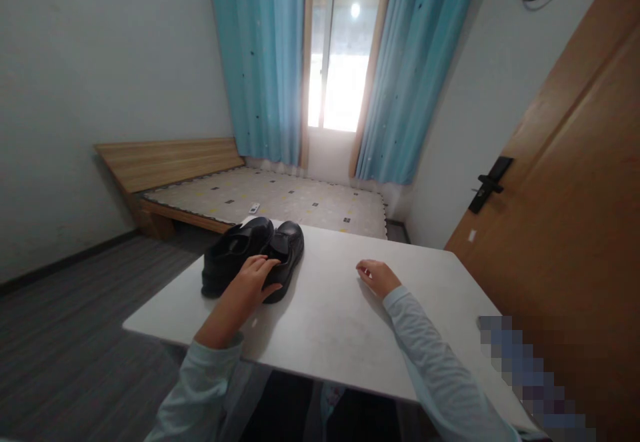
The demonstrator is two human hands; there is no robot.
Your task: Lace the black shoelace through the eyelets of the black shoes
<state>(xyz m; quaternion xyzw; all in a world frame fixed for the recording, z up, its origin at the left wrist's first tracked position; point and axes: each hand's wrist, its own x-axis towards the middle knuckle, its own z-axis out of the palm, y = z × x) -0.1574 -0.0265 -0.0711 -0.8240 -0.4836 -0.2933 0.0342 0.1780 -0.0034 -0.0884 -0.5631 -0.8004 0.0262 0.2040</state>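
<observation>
Centre-left of frame — our left hand point(255, 281) rests, fingers spread, on black shoes point(250, 255), gripping nothing; right hand point(377, 277) loosely curled, empty, on white table point(330, 322). Handling barely begun — shoes paired, not lifted.

Taking the pair of shoes point(253, 255) as the landmark: they stand side by side on the surface point(325, 322), near its far left corner. The left hand point(253, 282) rests on the nearer side of the shoes, touching them. The right hand point(377, 277) lies on the surface well to their right. The bed point(260, 195) lies behind the shoes, the window point(340, 49) beyond it, and the door point(570, 215) far to the right.
</observation>
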